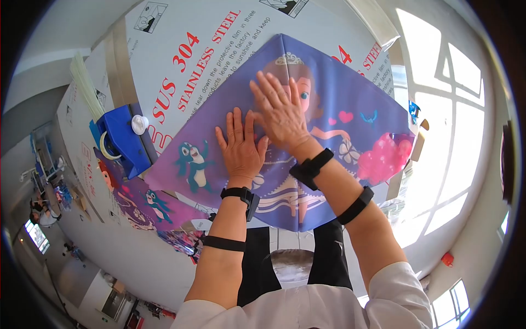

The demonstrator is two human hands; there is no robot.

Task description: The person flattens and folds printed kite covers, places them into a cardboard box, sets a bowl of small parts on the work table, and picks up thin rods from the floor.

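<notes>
A purple kite sail (334, 77) printed with a cartoon princess lies spread over the table, its pointed end away from me. My left hand (241, 145) rests flat on its left half, fingers spread, near a printed blue animal. Higher up, my right hand (281, 112) lies palm down across the princess's face, fingers stretched and slightly apart. The hands are side by side, close to the sail's centre crease, and neither grips anything. Black straps are around both wrists and forearms.
The tabletop film (159, 60) carries red and black lettering. At the left stand a blue tape dispenser (123, 142), a white round object (139, 124) and a bundle of pale thin rods (87, 85). Another printed sail (170, 211) hangs at the near left edge. Sunlight falls on the right-hand floor.
</notes>
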